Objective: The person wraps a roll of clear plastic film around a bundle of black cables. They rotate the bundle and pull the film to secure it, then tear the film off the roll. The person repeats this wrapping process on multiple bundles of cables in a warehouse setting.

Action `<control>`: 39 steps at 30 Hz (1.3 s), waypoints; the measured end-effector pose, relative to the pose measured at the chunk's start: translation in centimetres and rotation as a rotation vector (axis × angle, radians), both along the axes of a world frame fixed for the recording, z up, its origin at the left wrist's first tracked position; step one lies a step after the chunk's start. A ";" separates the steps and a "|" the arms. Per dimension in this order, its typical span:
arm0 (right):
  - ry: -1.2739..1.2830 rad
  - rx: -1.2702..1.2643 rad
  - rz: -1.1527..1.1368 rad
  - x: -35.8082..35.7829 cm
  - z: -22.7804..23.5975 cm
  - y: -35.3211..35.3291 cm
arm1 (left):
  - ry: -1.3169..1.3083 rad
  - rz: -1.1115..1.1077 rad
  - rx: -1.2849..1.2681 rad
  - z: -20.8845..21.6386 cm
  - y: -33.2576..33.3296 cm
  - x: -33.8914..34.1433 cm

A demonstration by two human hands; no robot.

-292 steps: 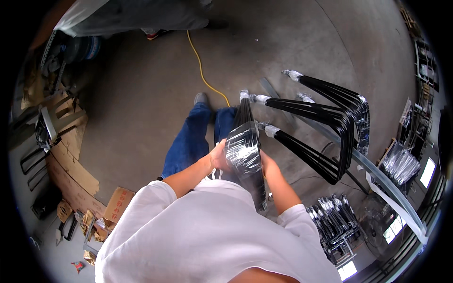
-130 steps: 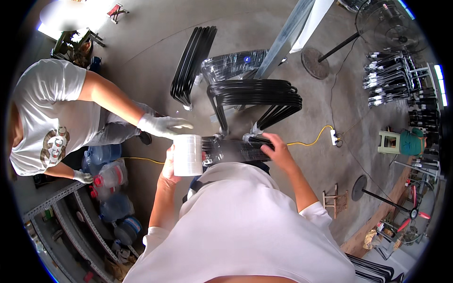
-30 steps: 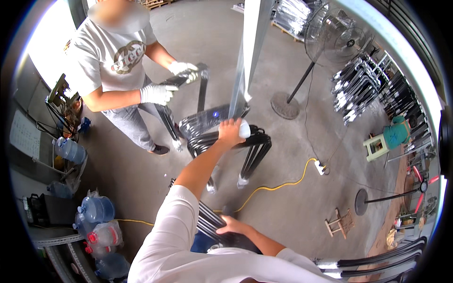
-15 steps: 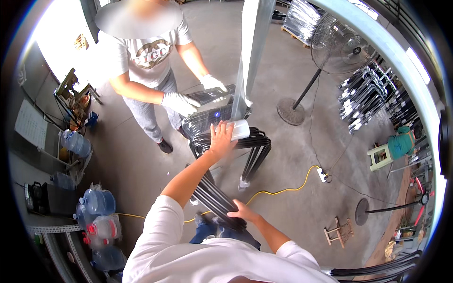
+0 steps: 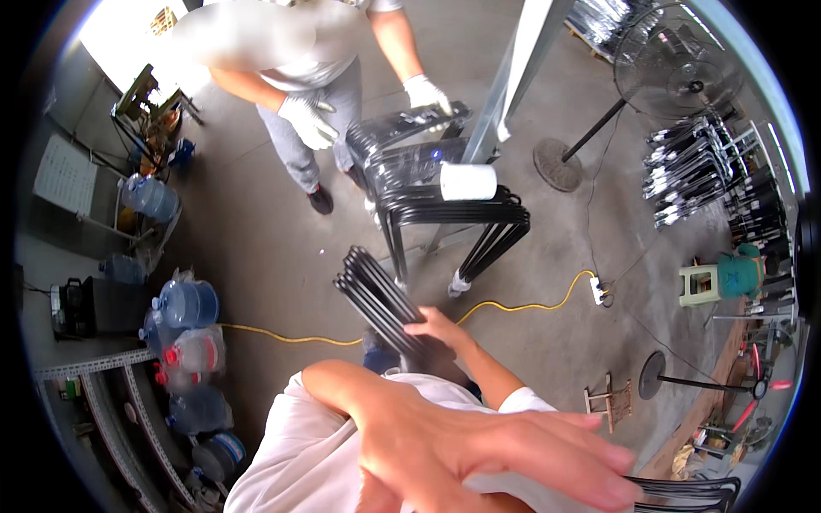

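Observation:
My left hand is raised close in the lower middle, fingers stretched out, with nothing in it. Below my chest, my right hand grips a bundle of bent black tubes, its thumb over the top; their lower ends are hidden by my body. Beyond them stands a stack of black tubular frames, its legs on the floor. A white roll lies on it, against the part wrapped in clear film. Across the stack, a co-worker's gloved hand is at its far edge, while the other gloved hand is held off it.
A grey metal post rises beside the stack. A yellow cable crosses the floor to a power strip. Large water bottles stand at left. At right are a standing fan, a small stool and stacked black frames.
My left hand has let go of the white roll and swung back toward me. The roll stays on the stack. My view has shifted, and one of the co-worker's gloved hands has come off the stack.

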State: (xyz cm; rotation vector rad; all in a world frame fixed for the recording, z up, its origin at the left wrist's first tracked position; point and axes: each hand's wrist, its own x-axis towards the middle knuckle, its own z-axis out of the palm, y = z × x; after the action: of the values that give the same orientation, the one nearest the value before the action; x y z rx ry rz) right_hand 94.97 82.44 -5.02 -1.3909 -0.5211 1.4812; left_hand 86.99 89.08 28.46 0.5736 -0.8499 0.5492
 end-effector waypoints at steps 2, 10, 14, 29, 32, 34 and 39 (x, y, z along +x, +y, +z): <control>-0.023 -0.060 -0.011 0.5 2.0 0.8 | 0.010 -0.051 -0.036 0.1 0.5 -0.7; 0.108 -0.073 -0.050 0.5 0.7 0.7 | 0.142 0.120 -0.024 -1.7 2.9 -2.8; 0.055 -0.100 -0.151 -0.8 0.8 1.3 | 0.958 0.789 0.075 -9.6 6.8 -4.1; -0.002 -0.002 -0.376 -4.1 1.8 5.9 | 1.220 -0.011 -0.637 -31.8 9.7 -5.3; -0.120 -0.011 -0.365 -4.3 0.9 6.4 | 1.279 -0.011 -0.621 -31.6 10.4 -5.3; -0.193 0.034 -0.358 -4.4 0.3 6.5 | 1.283 -0.023 -0.611 -32.7 11.0 -5.4; -0.275 -0.041 -0.128 -2.1 -0.3 6.7 | 1.467 0.025 -0.510 -34.5 11.9 -5.2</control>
State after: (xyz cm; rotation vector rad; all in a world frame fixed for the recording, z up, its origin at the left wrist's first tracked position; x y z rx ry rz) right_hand 92.83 89.12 -5.36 -1.6414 -0.5635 1.2112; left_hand 81.78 101.01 -6.06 0.3643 0.6767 0.2210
